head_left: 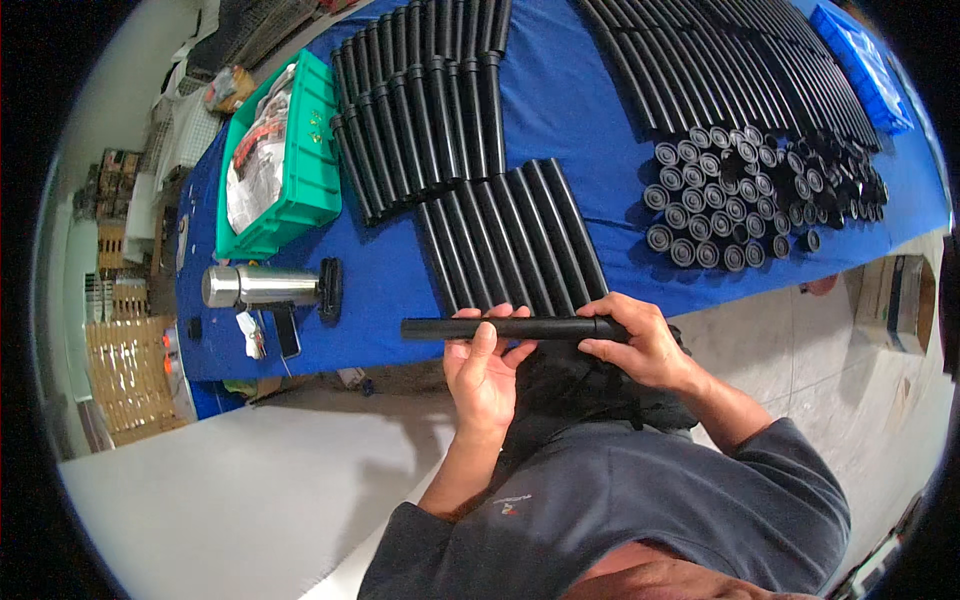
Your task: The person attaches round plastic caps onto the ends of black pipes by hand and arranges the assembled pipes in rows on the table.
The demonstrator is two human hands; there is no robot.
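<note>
A black tube [550,328] lies level across both my hands, just past the table's front edge. My left hand [482,385] is closed round its left half, thumb in front and fingertips behind. At the tube's right end, my right hand [645,345] grips a slightly wider collar, and its palm hides the tip. Directly beyond my hands, a row of black tubes [510,240] rests side by side on the blue cloth [560,100]. Black round caps [705,195] with ringed faces are grouped at the right.
Stacked black tubes with collars [420,110] lie behind the row, and more tubes [710,70] fill the far right. A green crate [310,150] holding paper stands left. Near it are a steel flask [265,287] and a phone [287,332]. A blue tray [865,75] sits far right.
</note>
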